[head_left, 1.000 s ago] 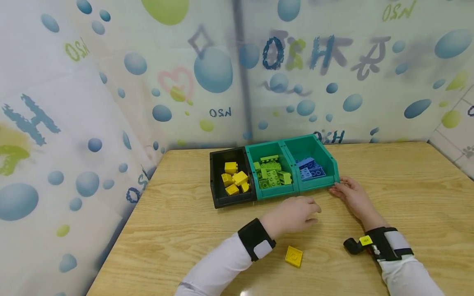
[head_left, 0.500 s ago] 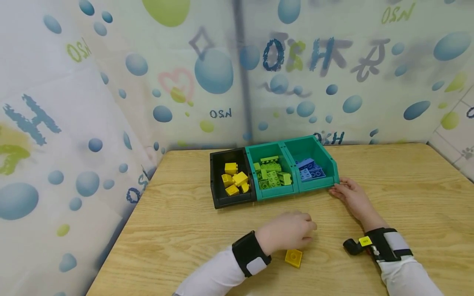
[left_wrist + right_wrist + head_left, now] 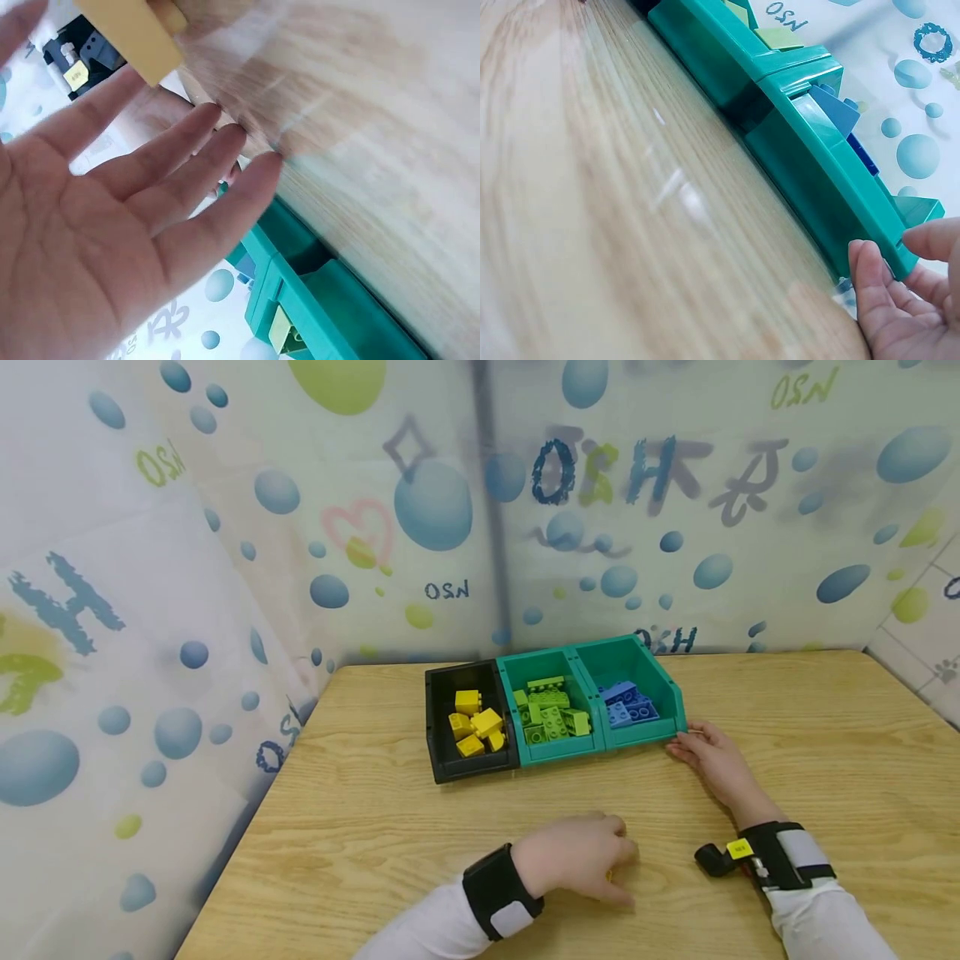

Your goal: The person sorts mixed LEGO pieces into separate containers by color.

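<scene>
My left hand (image 3: 576, 857) is low over the table, covering most of a flat yellow building brick (image 3: 133, 37). In the left wrist view its fingers are spread and relaxed, and the brick lies just past the index fingertip and thumb, not gripped. At the front right corner of the right teal bin (image 3: 643, 732), my right hand (image 3: 718, 767) pinches the wall between thumb and fingers, as the right wrist view shows. That bin contains several blue bricks (image 3: 628, 703).
Joined to its left are another teal bin (image 3: 562, 750) with several green bricks (image 3: 553, 720) and a black bin (image 3: 474, 767) with several yellow bricks (image 3: 486, 721). The row stands near the back of the wooden table (image 3: 360, 827), before a patterned curtain (image 3: 435, 510).
My left hand has come down and towards me, from in front of the bins to over the flat yellow brick. The right hand and the bins stay in place.
</scene>
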`<state>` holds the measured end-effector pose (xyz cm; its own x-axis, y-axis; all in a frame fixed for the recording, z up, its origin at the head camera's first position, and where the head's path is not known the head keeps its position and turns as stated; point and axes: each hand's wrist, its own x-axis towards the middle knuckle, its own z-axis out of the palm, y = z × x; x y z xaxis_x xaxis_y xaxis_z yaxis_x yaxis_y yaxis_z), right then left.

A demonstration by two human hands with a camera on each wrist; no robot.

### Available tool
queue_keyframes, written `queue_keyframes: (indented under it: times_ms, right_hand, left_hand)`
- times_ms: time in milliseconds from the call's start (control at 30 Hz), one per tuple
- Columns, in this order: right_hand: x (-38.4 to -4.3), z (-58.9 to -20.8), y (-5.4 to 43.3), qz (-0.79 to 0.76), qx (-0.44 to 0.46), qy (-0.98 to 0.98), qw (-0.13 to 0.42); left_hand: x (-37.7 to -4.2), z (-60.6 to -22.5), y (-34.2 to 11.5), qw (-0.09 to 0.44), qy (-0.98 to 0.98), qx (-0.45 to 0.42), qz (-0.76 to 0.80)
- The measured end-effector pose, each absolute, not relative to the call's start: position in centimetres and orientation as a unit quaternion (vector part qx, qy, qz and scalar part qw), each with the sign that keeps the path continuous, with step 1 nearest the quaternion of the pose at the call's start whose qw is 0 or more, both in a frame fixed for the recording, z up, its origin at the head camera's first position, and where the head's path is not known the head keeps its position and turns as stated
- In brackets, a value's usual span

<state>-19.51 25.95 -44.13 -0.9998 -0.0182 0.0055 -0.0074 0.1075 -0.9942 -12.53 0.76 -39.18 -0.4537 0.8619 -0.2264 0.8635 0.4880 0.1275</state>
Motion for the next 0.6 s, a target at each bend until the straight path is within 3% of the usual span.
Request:
queue_keyframes:
  times_ms: [233, 600]
  right_hand:
    - [-19.46, -44.04, 25.91, -0.663, -0.008, 0.749, -0.003]
    - [-19.42, -43.94, 25.75, -0.66, 0.003, 0.752, 0.003]
  left_hand:
    - [-11.96, -39.17, 0.38, 0.163, 0.856, 0.491, -0.002]
    - [-11.7, -39.02, -0.01, 0.131, 0.858, 0.496, 0.009]
